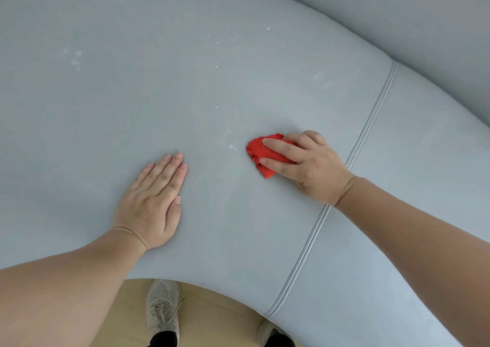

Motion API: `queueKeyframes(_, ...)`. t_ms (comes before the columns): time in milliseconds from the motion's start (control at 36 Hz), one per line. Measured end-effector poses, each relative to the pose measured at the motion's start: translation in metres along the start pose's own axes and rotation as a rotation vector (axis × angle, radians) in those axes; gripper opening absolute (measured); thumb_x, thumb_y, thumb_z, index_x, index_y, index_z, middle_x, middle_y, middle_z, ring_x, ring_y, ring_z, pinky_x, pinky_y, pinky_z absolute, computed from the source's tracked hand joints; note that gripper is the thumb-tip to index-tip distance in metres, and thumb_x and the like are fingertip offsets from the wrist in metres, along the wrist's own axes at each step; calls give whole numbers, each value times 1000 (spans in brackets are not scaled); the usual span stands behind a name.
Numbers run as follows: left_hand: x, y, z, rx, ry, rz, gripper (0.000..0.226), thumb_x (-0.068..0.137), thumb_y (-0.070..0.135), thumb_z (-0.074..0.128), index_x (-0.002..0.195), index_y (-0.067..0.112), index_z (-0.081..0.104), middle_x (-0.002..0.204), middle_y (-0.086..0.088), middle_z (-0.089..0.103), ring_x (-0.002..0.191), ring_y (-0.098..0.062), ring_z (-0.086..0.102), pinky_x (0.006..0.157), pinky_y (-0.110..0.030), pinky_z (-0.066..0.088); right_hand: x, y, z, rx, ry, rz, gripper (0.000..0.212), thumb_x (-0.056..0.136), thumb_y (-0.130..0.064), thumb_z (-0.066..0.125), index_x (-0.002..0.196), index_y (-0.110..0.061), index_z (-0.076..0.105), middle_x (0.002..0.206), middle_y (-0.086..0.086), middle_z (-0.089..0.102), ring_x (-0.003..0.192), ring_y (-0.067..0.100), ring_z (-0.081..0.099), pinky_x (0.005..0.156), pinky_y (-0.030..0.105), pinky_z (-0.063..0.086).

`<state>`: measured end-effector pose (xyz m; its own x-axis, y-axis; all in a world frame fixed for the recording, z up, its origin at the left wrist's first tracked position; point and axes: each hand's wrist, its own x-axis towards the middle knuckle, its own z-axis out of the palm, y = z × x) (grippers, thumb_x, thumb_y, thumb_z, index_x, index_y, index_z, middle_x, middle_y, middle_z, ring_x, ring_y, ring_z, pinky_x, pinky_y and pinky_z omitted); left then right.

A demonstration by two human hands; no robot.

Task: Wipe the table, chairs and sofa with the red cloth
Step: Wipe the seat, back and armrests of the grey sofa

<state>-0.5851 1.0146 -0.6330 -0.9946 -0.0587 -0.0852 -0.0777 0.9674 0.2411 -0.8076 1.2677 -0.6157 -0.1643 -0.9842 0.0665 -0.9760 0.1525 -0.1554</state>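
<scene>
Big grey-blue sofa seat (132, 95) fills the view, its backrest (424, 15) rising at 1 o'clock, and a strip of tan floor (212, 317) shows at 6 o'clock. Both bare arms reach in from the bottom corners. The left hand (153, 201) lies flat on the cushion at 7 o'clock, fingers straight and together, holding nothing; it looks like a brace. Just right of centre, the right hand (310, 166) has its grip closed round the bunched red cloth (258, 152), fingers curled over the top, pressing it onto the seat, and the wad pokes out toward 9 o'clock. A piped seam (366, 134) runs just behind that wrist, from 1 o'clock down to 6. A pale mesh shoe (161, 307) stands on the floor below the seat edge. Now the bit that matters: a scatter of white specks (230, 132) begins just beside the cloth's leading edge, at about 10 o'clock from the grip, and the trail's long axis climbs toward 12, up the seat. A fainter smudge (73, 58) sits well apart at 10 o'clock of the frame. The right hand is the nearer one, so I'd judge the coming stroke should push away from the body along that trail.
</scene>
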Motion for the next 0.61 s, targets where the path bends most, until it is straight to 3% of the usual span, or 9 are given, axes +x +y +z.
queueKeyframes(139,2,-1,2,2,4,3,55,87,17,32,138,-4,41,147,-17,37,138,-30,31,117,-42,19,8,36,-3,-18,54,111,52,71,0,73,119,-21,69,131,8,60,99,37,62,82,45,43)
queueKeyframes(278,3,-1,3,-2,7,5,55,87,17,32,138,-4,39,146,-17,38,137,-31,31,117,-42,17,8,51,-3,-26,56,80,49,75,-3,70,120,-21,68,132,9,59,100,37,61,84,44,42)
queueKeyframes(389,3,0,4,1,1,6,55,87,17,32,138,-3,38,146,-17,38,137,-31,31,117,-41,17,11,80,-7,-45,151,261,32,89,-13,60,119,-19,69,130,12,60,99,41,60,85,47,41)
queueKeyframes(611,3,-3,6,0,12,19,56,86,17,32,140,-1,35,145,-16,39,139,-31,29,117,-41,17,23,135,-11,-41,216,401,27,95,-12,56,120,-9,67,131,21,56,110,47,55,96,58,40)
